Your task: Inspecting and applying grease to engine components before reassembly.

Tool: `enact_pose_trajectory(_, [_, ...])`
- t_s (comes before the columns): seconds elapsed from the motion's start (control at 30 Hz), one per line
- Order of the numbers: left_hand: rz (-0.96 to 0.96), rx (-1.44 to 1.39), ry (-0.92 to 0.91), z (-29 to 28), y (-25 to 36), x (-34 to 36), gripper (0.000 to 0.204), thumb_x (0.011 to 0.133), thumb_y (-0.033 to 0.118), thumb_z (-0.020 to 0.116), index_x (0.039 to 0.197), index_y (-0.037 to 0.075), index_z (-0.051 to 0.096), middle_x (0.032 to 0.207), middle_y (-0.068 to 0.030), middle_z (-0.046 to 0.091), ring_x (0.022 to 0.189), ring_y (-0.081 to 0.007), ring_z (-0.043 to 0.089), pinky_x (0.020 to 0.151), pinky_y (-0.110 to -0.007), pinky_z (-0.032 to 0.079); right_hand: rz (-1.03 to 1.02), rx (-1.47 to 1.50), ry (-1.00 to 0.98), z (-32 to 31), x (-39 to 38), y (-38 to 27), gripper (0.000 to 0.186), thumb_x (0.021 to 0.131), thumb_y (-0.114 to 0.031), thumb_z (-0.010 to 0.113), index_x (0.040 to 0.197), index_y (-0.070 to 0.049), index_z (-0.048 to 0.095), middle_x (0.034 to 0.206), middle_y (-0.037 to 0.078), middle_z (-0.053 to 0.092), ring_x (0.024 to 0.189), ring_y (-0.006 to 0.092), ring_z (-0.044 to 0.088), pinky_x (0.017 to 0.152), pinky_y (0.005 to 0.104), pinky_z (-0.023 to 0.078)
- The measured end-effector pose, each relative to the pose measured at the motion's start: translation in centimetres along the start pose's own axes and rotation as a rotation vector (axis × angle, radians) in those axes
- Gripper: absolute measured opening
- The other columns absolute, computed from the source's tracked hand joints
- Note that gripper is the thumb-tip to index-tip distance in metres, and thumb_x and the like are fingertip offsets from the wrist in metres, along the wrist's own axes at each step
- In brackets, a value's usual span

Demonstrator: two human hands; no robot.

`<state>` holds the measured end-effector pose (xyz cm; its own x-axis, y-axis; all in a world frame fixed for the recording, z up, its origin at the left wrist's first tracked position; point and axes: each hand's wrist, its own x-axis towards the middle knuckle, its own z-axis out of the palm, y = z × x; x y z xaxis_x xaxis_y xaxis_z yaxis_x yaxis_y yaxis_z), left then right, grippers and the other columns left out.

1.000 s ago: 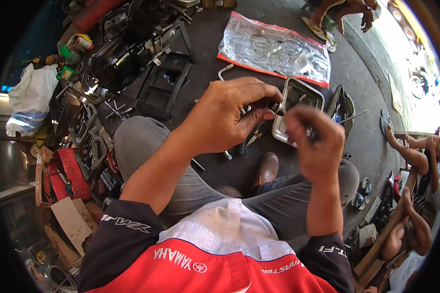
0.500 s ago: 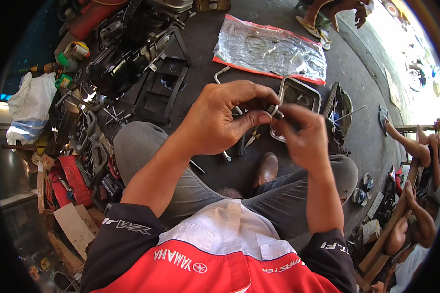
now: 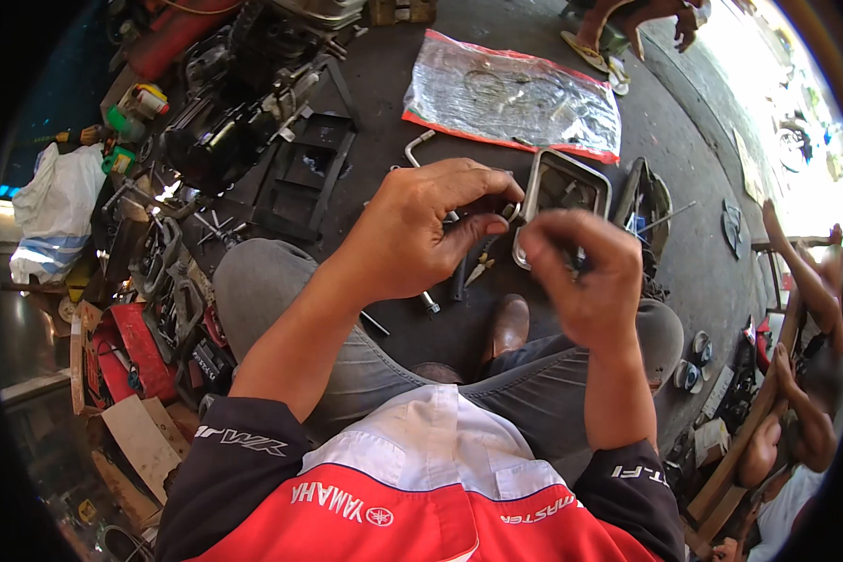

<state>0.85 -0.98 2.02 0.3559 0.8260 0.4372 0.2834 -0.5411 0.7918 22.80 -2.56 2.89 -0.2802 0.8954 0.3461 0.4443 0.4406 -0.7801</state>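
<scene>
My left hand (image 3: 440, 220) pinches a small metal ring-like part (image 3: 512, 212) between thumb and fingertips, above the floor between my knees. Just right of it, my right hand (image 3: 590, 267) is smeared by motion, fingers curled; whether anything is in them does not show. Beneath and beyond the right hand lies a rectangular metal tray (image 3: 605, 192) with dark contents, partly covered by that hand. Below my left hand are a socket-ended rod (image 3: 429, 303) and a pair of pliers (image 3: 479, 272) on the floor. A bent-handled wrench (image 3: 414, 148) lies just beyond.
A clear plastic bag with red edges (image 3: 515, 94) lies ahead. On the left stand an engine (image 3: 211, 131), a black metal frame (image 3: 300, 178) and piled parts with a red container (image 3: 131, 351). Right of the tray is a dark open bag (image 3: 654, 225). Other people's legs (image 3: 801, 272) show far right.
My right hand has drawn back to the right and slightly down, away from the part. My left hand still pinches the part, now a bit lower and further left.
</scene>
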Motion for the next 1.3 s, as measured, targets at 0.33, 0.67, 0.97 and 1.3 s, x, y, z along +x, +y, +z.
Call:
enact_pose_trajectory(0.33, [-0.067,0.082,0.001,0.1,1.6,0.8,0.028,0.085,-0.006,0.076,0.112,-0.002,0.072,0.106,-0.0103,0.074,0.095,-0.0185,0.073,0.085,-0.03,0.057,-0.032,0.162,0.039,-0.2,0.1,0.9,0.012,0.088,-0.005,0.079,0.099,0.001,0.077,0.086,0.014,0.075,0.079,0.0236,0.075,0.074,0.0334,0.058])
enact_pose_trajectory(0.67, [0.001,0.075,-0.003,0.3,1.8,0.6,0.033,0.081,-0.009,0.078,0.112,0.001,0.073,0.105,-0.0122,0.075,0.091,-0.0216,0.075,0.08,-0.032,0.059,-0.076,0.13,0.098,-0.6,-0.2,0.4,0.011,0.089,-0.005,0.08,0.099,-0.001,0.077,0.085,0.014,0.074,0.077,0.0251,0.074,0.069,0.0345,0.057])
enact_pose_trajectory(0.97, [-0.011,0.03,0.042,0.1,1.0,0.3,0.032,0.083,-0.004,0.08,0.114,0.003,0.075,0.109,-0.0133,0.077,0.098,-0.0248,0.077,0.083,-0.034,0.06,-0.269,-0.009,0.058,-0.5,0.0,-0.4,0.01,0.084,0.002,0.078,0.093,-0.002,0.077,0.083,0.01,0.073,0.072,0.0223,0.072,0.065,0.0325,0.056])
enact_pose_trajectory(1.3, [-0.003,-0.068,0.036,0.0,0.4,0.1,0.034,0.082,-0.007,0.08,0.116,0.0,0.075,0.107,-0.0122,0.077,0.098,-0.021,0.076,0.087,-0.032,0.06,-0.159,0.037,-0.051,-0.4,-0.3,0.2,0.008,0.088,-0.004,0.079,0.096,-0.003,0.078,0.086,0.011,0.073,0.076,0.0243,0.072,0.068,0.0335,0.055])
